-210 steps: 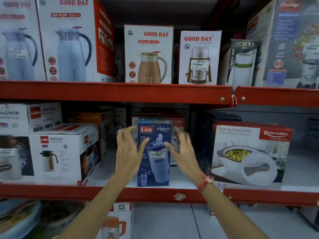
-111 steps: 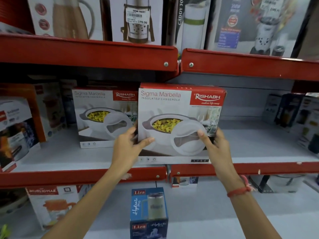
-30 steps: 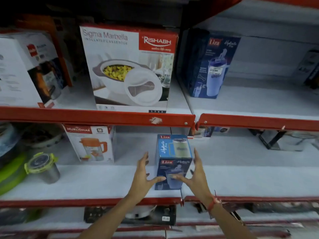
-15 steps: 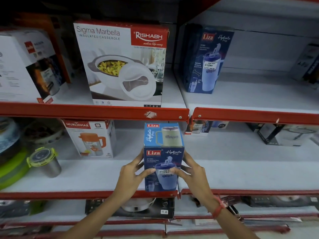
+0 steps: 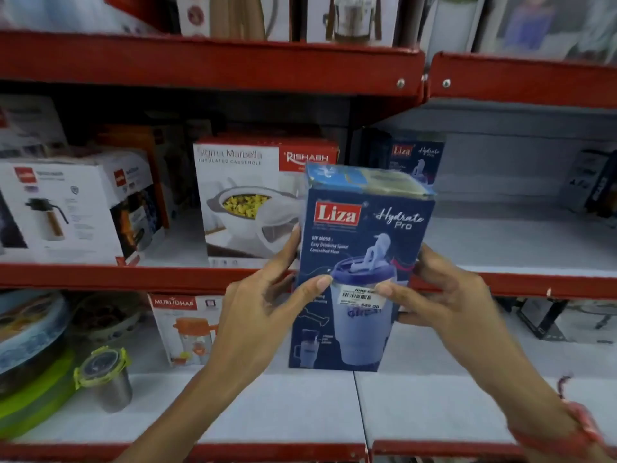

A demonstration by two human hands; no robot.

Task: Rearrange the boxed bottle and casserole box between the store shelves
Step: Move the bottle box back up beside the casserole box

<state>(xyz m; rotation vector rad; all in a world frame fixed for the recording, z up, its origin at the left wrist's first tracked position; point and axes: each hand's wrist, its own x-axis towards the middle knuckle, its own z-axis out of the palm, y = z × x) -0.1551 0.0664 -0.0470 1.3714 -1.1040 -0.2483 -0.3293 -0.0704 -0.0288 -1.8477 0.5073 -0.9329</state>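
Blue Liza Hydrate Pro bottle box (image 5: pixel 362 269) held upright in the air, in front of the middle shelf edge (image 5: pixel 133 279). I see the left hand (image 5: pixel 263 315) with its grip pinching the box's left side, thumb on the front face; the right hand (image 5: pixel 444 305) clamps the right side, thumb near the price sticker (image 5: pixel 360 297). Behind, the Sigma Marbella casserole box (image 5: pixel 247 202) stands on the middle shelf, a second Liza box (image 5: pixel 414 158) to its right. Murlidhar jug box (image 5: pixel 183 329) sits on the lower shelf.
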